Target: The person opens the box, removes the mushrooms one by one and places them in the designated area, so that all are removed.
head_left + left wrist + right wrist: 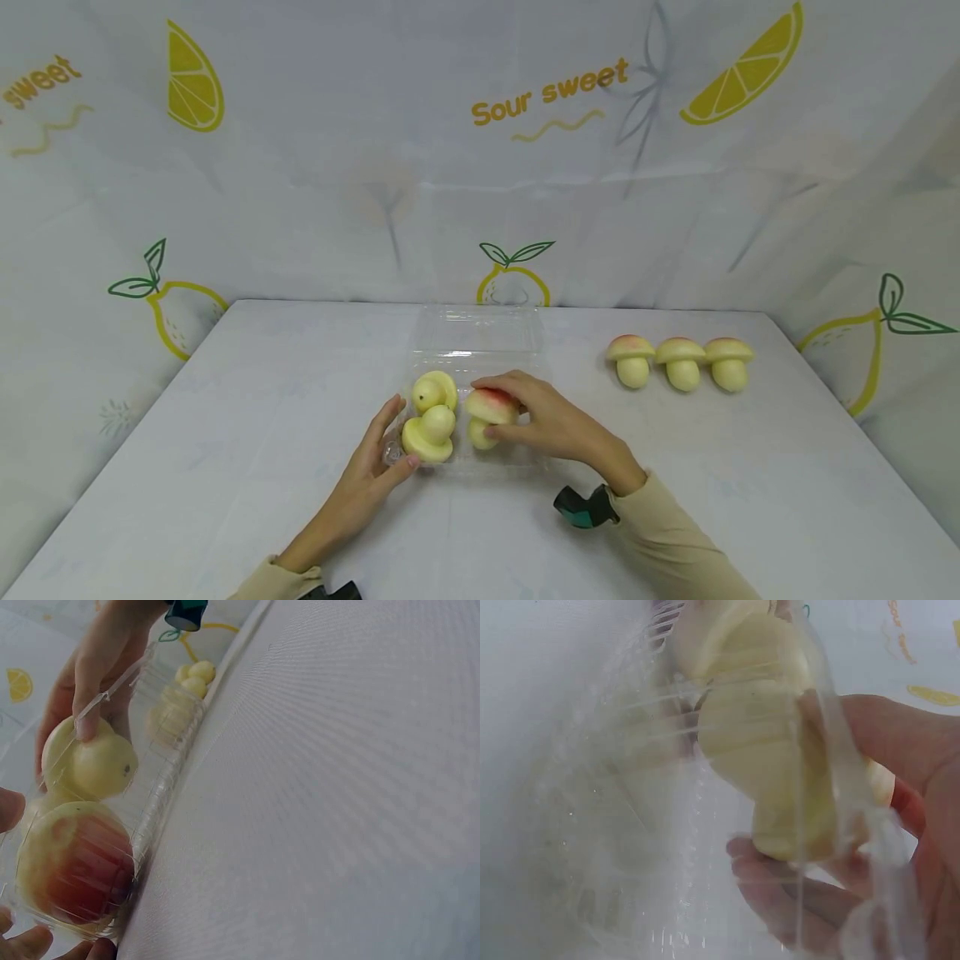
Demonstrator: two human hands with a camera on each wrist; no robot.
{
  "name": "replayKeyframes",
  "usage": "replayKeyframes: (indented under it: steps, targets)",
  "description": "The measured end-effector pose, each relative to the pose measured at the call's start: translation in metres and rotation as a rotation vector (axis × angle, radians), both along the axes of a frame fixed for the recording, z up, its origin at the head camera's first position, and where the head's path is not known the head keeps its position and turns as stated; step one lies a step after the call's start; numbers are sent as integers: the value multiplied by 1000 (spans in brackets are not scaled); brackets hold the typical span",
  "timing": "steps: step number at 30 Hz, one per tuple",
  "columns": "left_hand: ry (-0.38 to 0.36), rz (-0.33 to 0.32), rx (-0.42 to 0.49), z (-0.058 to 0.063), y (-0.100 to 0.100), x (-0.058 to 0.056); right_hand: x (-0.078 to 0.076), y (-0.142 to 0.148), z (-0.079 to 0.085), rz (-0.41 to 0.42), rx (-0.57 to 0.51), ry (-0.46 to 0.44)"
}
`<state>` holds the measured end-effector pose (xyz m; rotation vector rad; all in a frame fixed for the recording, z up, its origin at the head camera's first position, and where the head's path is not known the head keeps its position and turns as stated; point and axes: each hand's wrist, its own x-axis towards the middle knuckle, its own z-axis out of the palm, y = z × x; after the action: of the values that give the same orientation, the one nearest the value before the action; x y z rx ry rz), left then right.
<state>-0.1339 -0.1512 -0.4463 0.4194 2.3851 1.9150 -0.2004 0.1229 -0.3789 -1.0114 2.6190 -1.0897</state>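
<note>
A clear plastic clamshell box [480,463] lies with its lid [477,331] folded back. My left hand [367,471] holds its near left corner, thumb at the front and fingers along the left side. Two pale-yellow mushroom-shaped pieces [427,448] lie tipped over in the left half; the left wrist view shows one's red-blushed cap [79,870] through the plastic. My right hand [551,421] grips a third mushroom-shaped piece [491,406] between thumb and fingers, stem downward, over the box's right half. Through the hazy plastic in the right wrist view, fingers [780,900] curl beside this piece [780,772].
Three more mushroom-shaped pieces [681,364] stand in a row at the back right of the white table [225,467]. Behind the table hangs a white cloth [337,167] with lemon prints. Black wrist devices [587,507] sit on both wrists.
</note>
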Motion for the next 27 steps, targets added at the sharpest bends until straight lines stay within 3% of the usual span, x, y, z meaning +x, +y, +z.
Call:
replayKeyframes:
  steps: [11, 27]
  targets:
    - [5, -7, 7, 0, 0, 0, 7, 16, 10, -27, -117, -44]
    - [-1, -9, -1, -1, 0, -1, 18, 49, 22, -125, -93, -22]
